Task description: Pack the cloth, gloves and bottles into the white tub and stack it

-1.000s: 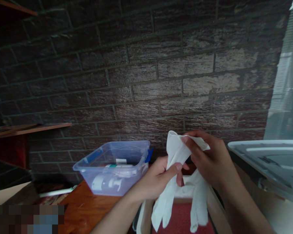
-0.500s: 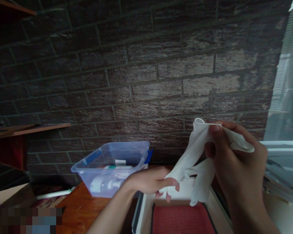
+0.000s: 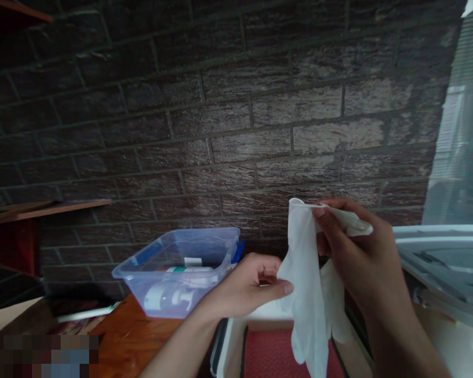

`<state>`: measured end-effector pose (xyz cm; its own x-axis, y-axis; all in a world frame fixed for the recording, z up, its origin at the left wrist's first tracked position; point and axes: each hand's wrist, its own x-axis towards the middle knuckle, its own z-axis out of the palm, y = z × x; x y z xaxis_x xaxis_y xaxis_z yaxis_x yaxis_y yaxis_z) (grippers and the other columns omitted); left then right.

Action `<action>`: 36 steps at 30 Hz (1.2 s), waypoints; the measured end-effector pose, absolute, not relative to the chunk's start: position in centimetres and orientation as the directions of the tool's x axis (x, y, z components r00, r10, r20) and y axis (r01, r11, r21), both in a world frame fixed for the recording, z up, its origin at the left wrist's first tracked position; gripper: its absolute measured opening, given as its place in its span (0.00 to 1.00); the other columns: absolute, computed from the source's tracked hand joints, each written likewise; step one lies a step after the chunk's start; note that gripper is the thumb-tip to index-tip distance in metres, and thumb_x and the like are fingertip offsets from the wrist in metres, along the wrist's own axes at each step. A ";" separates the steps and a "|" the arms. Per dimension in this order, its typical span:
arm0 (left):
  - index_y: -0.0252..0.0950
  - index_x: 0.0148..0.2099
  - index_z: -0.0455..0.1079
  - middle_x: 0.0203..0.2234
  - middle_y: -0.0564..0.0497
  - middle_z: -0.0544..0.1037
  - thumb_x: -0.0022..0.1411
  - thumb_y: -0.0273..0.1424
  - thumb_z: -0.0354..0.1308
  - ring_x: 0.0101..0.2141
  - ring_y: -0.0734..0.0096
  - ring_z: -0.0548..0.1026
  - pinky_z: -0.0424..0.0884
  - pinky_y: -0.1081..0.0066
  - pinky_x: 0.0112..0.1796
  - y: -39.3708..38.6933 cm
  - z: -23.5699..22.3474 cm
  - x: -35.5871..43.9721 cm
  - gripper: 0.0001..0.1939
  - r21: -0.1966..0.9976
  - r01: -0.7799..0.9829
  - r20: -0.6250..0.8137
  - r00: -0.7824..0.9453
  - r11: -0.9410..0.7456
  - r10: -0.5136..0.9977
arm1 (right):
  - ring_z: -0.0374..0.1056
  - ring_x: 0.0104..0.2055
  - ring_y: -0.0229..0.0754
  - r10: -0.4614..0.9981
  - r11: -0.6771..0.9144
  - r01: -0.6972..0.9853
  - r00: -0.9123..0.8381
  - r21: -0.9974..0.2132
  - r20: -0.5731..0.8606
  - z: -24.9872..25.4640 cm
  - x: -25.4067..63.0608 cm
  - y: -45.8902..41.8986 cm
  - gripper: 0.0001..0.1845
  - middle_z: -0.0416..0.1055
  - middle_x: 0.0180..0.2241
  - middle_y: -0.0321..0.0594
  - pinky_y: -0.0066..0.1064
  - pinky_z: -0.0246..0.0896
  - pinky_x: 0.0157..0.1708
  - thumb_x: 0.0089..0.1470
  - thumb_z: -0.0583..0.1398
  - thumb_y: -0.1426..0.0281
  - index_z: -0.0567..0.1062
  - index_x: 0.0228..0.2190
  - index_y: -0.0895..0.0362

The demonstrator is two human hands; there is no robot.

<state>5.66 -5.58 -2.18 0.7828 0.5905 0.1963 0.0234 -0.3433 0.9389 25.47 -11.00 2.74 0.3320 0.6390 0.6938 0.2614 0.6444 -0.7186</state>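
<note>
Dark brick wall (image 3: 228, 131) straight ahead, wooden tabletop (image 3: 137, 341) below. I've got a white disposable glove (image 3: 305, 294) hanging over a white tray with a red liner (image 3: 276, 357). My right hand (image 3: 358, 262) is pinching the cuff, my left hand (image 3: 248, 286) is nipping its side edge. It looks featherlight, floppy and easy to tear, so the cuff's the spot. A clear plastic tub (image 3: 181, 270) with a pump bottle (image 3: 167, 296) sits just left, and a grey bin lid (image 3: 445, 262) crowds the right.

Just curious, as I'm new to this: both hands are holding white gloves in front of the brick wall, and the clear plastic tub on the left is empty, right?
Not quite. The head view shows the clear plastic tub holds bottles. Otherwise right: the left hand and right hand hold white gloves before the brick wall.
</note>
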 end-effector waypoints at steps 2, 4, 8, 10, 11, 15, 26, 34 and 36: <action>0.32 0.43 0.75 0.38 0.46 0.80 0.66 0.40 0.63 0.37 0.66 0.75 0.67 0.71 0.38 -5.3 -2.1 5.2 0.14 0.946 0.038 0.177 0.773 -0.323 0.609 | 0.61 0.17 0.35 0.623 0.634 0.294 0.353 -0.715 0.698 2.9 25.6 -11.1 0.12 0.67 0.18 0.30 0.24 0.54 0.16 0.61 0.65 0.58 0.78 0.36 0.54; 0.32 0.42 0.75 0.35 0.48 0.78 0.65 0.40 0.64 0.35 0.68 0.73 0.65 0.72 0.36 -4.5 -1.9 4.4 0.14 0.947 0.030 0.191 0.747 -0.319 0.637 | 0.61 0.17 0.35 0.595 0.616 0.353 0.377 -0.704 0.710 3.1 25.6 -11.3 0.12 0.68 0.19 0.31 0.24 0.53 0.15 0.60 0.65 0.59 0.78 0.35 0.55; 0.32 0.38 0.73 0.29 0.52 0.74 0.62 0.37 0.63 0.30 0.72 0.69 0.60 0.74 0.31 -2.5 -1.8 3.0 0.11 0.936 0.002 0.266 0.648 -0.351 0.714 | 0.66 0.21 0.37 0.580 0.559 0.458 0.380 -0.691 0.720 3.5 25.6 -11.7 0.11 0.72 0.22 0.34 0.24 0.56 0.17 0.58 0.67 0.60 0.80 0.32 0.56; 0.32 0.36 0.72 0.28 0.53 0.73 0.61 0.35 0.62 0.28 0.72 0.68 0.59 0.74 0.30 -1.5 -1.9 2.5 0.09 0.922 0.014 0.299 0.607 -0.387 0.736 | 0.68 0.22 0.38 0.620 0.534 0.454 0.364 -0.713 0.696 3.5 25.6 -11.8 0.12 0.75 0.24 0.36 0.25 0.58 0.19 0.57 0.67 0.59 0.81 0.33 0.56; 0.33 0.35 0.71 0.27 0.53 0.72 0.61 0.34 0.61 0.28 0.72 0.67 0.59 0.74 0.30 -1.2 -1.9 2.3 0.08 0.912 0.024 0.315 0.595 -0.409 0.739 | 0.69 0.22 0.39 0.638 0.533 0.442 0.351 -0.722 0.686 3.5 25.6 -11.8 0.12 0.77 0.25 0.37 0.25 0.59 0.19 0.57 0.67 0.59 0.82 0.34 0.56; 0.33 0.35 0.71 0.28 0.53 0.72 0.61 0.32 0.61 0.29 0.72 0.68 0.60 0.73 0.31 -0.8 -1.9 2.2 0.06 0.905 -0.020 0.343 0.623 -0.424 0.703 | 0.71 0.24 0.41 0.696 0.557 0.364 0.286 -0.746 0.659 3.2 25.5 -11.5 0.13 0.79 0.27 0.40 0.27 0.61 0.20 0.55 0.68 0.58 0.83 0.34 0.57; 0.35 0.42 0.76 0.33 0.49 0.81 0.59 0.37 0.70 0.34 0.69 0.77 0.70 0.72 0.38 -5.1 -2.4 6.4 0.13 0.899 -0.378 0.417 0.583 -0.222 0.697 | 0.67 0.24 0.38 0.830 0.542 0.331 -0.065 -0.773 0.554 2.0 24.6 -10.2 0.08 0.77 0.26 0.37 0.27 0.59 0.22 0.56 0.67 0.63 0.83 0.34 0.55; 0.34 0.39 0.77 0.30 0.51 0.82 0.59 0.35 0.71 0.28 0.73 0.77 0.72 0.75 0.32 -5.3 -1.2 6.0 0.11 0.891 -0.410 0.318 0.260 -0.194 0.912 | 0.69 0.35 0.41 0.777 0.584 0.270 0.088 -0.765 0.624 1.2 24.5 -9.1 0.26 0.75 0.42 0.40 0.29 0.64 0.29 0.54 0.68 0.54 0.73 0.50 0.53; 0.34 0.41 0.77 0.32 0.50 0.83 0.58 0.35 0.72 0.29 0.71 0.78 0.74 0.74 0.33 -4.9 -0.7 5.7 0.13 0.881 -0.414 0.331 0.193 -0.230 0.924 | 0.66 0.34 0.39 0.775 0.597 0.213 0.094 -0.773 0.625 1.4 24.6 -9.0 0.22 0.73 0.36 0.36 0.29 0.63 0.31 0.57 0.67 0.55 0.72 0.48 0.54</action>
<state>5.66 -4.90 -0.75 0.1931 0.9235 0.3314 -0.4140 -0.2295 0.8809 24.59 -9.04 1.37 0.0942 0.7753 0.6245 0.2130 0.5971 -0.7734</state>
